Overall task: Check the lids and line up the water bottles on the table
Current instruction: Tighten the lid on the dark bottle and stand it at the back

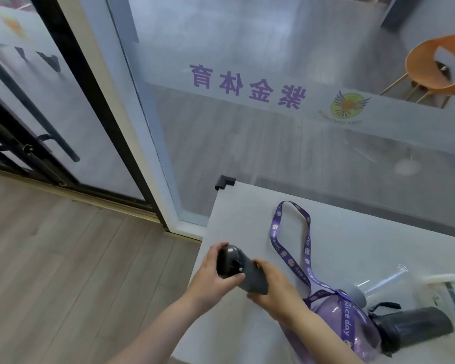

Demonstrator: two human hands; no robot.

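Your hands hold a bottle (241, 271) over the counter (352, 245) left edge, strap (289, 232) behind it, three bottles lying right, glass wall (273, 127) behind the counter.

Likely a sports or activity centre, reception or lobby side. Frosted glass partition wall (273, 143) carries mirrored purple Chinese lettering (247, 84) and a round green-and-yellow winged logo (348, 105). Black-framed glass door with a long black bar handle (37, 111) at left. Pale wood-plank floor (63, 258). Beyond the glass, an orange moulded chair on thin wooden legs (436, 69), somewhat blurred. White table with a black corner guard (225, 181).
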